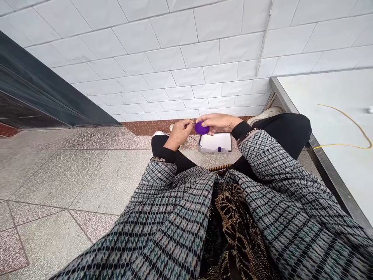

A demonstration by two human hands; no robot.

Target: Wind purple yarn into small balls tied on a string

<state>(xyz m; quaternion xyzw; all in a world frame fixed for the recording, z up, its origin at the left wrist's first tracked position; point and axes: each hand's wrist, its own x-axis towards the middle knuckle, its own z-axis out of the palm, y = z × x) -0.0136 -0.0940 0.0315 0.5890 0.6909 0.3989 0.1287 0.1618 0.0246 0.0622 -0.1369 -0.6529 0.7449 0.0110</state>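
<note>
My right hand point(219, 122) grips a round purple piece point(201, 128) by its right side, with the thumb over its top. Its material is too small to make out; the surface looks plain and matte. Just left of it, my left hand point(179, 135) is closed in a pinch close to the purple edge. A thin dark strand runs between those fingertips and the piece, and more of it seems to hang below; whether it is thread or wire I cannot tell. Beneath the hands a shallow white box point(215, 141) rests on the floor, with a small dark purple spot on its near side.
A white-topped table point(338, 91) with a metal edge stands at my right, bearing a bent yellow strand point(356, 125). White wall tiles point(201, 54) rise in front. A dark door frame point(55, 89) is at the left, above the speckled floor point(87, 175).
</note>
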